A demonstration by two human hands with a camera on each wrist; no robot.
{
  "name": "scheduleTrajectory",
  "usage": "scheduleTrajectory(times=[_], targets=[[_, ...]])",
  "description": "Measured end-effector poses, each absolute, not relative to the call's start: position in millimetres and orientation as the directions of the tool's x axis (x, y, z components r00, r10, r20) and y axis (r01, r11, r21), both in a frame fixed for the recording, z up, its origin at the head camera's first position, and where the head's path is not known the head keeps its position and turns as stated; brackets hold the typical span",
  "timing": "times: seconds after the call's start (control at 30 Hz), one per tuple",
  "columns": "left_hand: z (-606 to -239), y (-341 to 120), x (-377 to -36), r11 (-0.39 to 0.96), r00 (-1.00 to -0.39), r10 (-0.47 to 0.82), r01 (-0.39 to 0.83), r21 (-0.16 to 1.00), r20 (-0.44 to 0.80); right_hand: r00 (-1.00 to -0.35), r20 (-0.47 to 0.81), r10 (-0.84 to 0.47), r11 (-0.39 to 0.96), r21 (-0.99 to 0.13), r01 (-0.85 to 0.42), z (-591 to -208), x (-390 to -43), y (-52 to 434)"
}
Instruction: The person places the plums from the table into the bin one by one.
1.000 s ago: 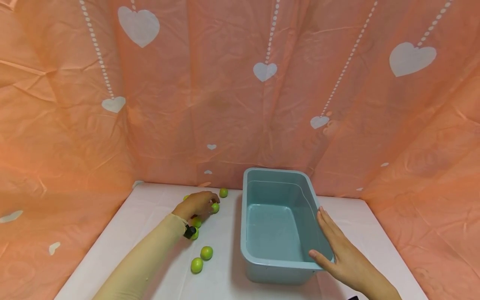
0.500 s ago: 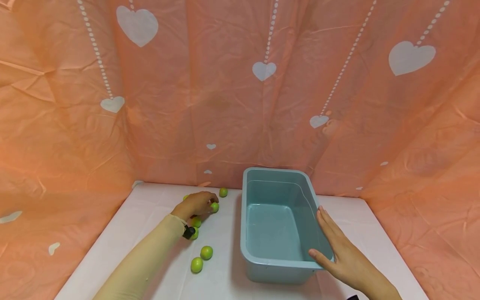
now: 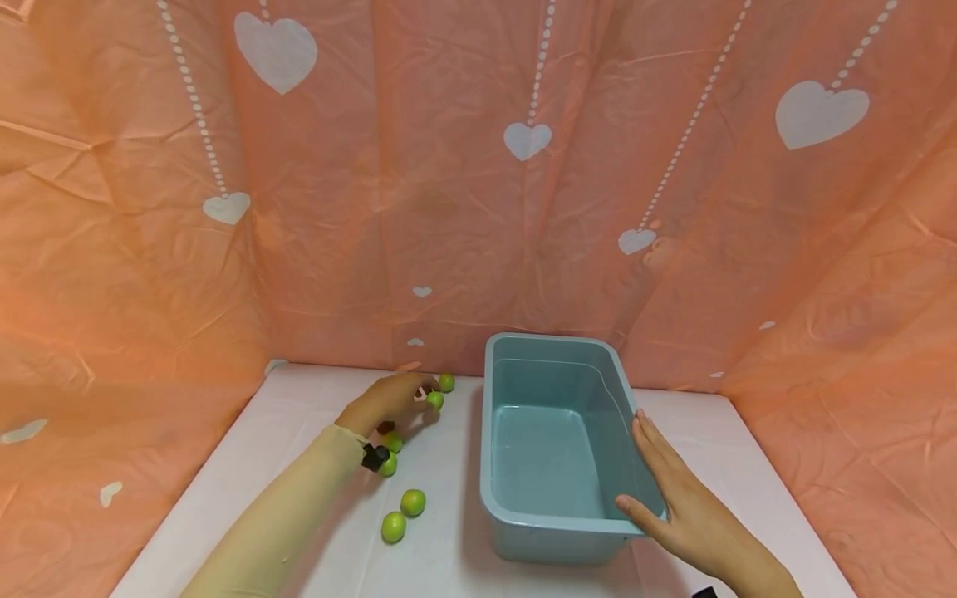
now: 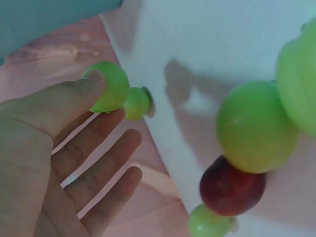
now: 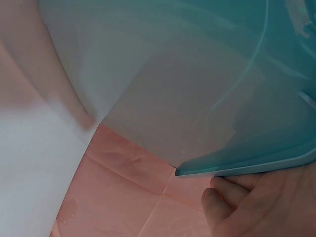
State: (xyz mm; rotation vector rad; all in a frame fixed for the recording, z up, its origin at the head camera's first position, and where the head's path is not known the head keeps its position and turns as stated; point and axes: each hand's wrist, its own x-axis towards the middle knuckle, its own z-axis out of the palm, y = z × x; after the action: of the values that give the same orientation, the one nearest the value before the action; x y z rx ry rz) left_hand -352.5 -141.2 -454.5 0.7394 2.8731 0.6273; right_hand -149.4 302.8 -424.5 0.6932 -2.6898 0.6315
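Note:
My left hand (image 3: 389,400) pinches a small round green fruit (image 4: 111,88) between thumb and fingertips. The left wrist view shows the other fingers spread loosely, and the fruit looks raised off the table. Just past it lies another green fruit (image 3: 446,383) near the back edge. Under the left wrist sit more green fruits (image 4: 256,126) and a dark red round fruit (image 4: 232,186), partly hidden in the head view. My right hand (image 3: 691,511) rests at the near right corner of a blue-grey plastic tub (image 3: 557,522), fingers straight along its right rim and thumb over the near rim.
Two green fruits (image 3: 393,526) lie together on the white table (image 3: 434,573), left of the tub. Pink sheeting (image 3: 449,208) with white hearts rises behind the table and at both sides. No fruit is visible inside the tub.
My left hand has moved slightly away from me and to the right, carrying the pinched green fruit with it. The right hand and the tub have stayed put.

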Motion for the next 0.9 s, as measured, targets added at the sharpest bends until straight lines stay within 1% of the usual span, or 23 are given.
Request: scheduleTrajectory(times=[0.17,0.5,0.7,0.8,0.9], targets=[[-447,-140,-350,0.786,-0.859,0.511,0.478,0.391,0.023,-0.848,0.369,-0.381,0.794,-0.34,-0.504,-425,-150,303],[-426,-138,-344,0.771,-0.851,0.522,0.5,0.395,0.058,-0.848,0.365,-0.386,0.79,-0.344,-0.507,-424,-150,303],[-409,-132,-340,0.726,-0.807,0.577,0.579,0.371,0.129,-0.849,0.36,-0.386,0.789,-0.347,-0.507,-424,-150,303],[-400,-128,-338,0.701,-0.792,0.59,0.598,0.389,0.155,-0.848,0.36,-0.389,0.789,-0.346,-0.508,-423,-150,303],[-391,-124,-335,0.688,-0.791,0.591,0.598,0.411,0.161,-0.849,0.358,-0.389,0.79,-0.345,-0.508,-423,-150,303]])
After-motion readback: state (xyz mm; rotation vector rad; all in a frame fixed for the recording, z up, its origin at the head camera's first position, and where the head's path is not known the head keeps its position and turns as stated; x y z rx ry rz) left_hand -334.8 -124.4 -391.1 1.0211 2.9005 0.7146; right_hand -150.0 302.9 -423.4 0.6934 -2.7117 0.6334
